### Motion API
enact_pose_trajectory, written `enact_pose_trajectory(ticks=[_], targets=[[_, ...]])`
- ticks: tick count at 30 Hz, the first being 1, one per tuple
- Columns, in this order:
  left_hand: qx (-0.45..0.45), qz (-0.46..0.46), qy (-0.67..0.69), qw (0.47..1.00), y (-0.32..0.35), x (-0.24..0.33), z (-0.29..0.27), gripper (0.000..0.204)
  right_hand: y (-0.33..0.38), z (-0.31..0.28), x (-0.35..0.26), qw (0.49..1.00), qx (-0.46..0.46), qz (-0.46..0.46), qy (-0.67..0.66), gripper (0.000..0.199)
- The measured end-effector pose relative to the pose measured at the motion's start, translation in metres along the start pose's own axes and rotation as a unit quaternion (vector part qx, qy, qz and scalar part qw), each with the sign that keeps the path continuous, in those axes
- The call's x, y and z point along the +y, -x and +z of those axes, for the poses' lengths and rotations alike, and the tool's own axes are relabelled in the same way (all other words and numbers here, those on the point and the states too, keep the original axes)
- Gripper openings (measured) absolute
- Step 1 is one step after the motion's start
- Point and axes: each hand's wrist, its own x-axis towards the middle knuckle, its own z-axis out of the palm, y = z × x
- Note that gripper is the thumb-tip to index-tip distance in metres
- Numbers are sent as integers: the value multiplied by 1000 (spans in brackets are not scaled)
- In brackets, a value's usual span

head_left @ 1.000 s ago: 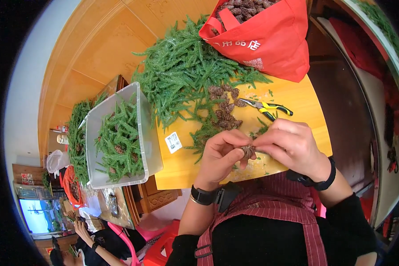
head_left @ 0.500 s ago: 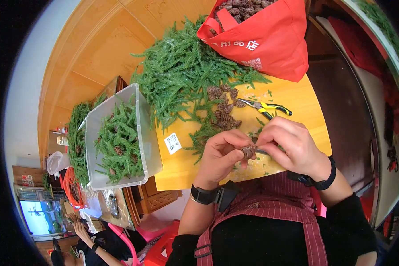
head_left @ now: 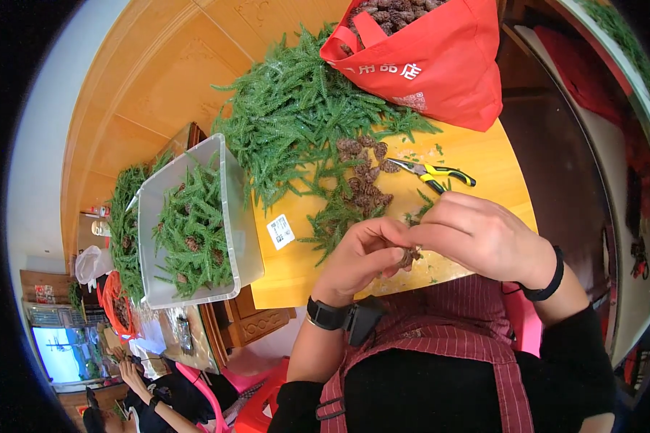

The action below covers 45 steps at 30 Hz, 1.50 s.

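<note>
Between the fingers of my left hand (head_left: 365,256) is a brown pine cone (head_left: 409,258), held just above the table's near edge. My right hand (head_left: 477,238) is closed, its fingertips meeting the left ones over the cone; whatever they pinch is hidden. Beyond my hands, several loose pine cones (head_left: 367,189) lie in a cluster, with green sprigs (head_left: 332,224) at their left. Long-nose pliers (head_left: 435,173) with yellow and black handles rest beside the cones, jaws toward them.
A big heap of green sprigs (head_left: 289,108) covers the table's far left. Behind it stands a red bag (head_left: 440,72) of pine cones. At left is a clear plastic bin (head_left: 249,252) of sprigs with cones. A white label (head_left: 280,232) lies nearby. Another person's hand (head_left: 131,375) shows lower left.
My right hand has shifted over the pine cone, its back turning more upward and its fingers now covering more of it. The left hand keeps hold of the cone.
</note>
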Motion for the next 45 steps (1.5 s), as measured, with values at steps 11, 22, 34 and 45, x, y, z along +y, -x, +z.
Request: enact_pose_trajectory(ticks=[11,22,34,45], targets=[[16,-92,-47,994,2,12,21,19,-17,-7,-4,986,-144,-51,-62,35],[33,-102,-42,993,5,6,14,12,-19,-11,-8,977,-146,-74,139,16],[90,-33,-81,992,5,-6,15,13,-16,-6,-6,971,-115,-72,196,13],[127,37,-101,986,9,-5,19,16,1,-9,18,995,37,90,-19,58]])
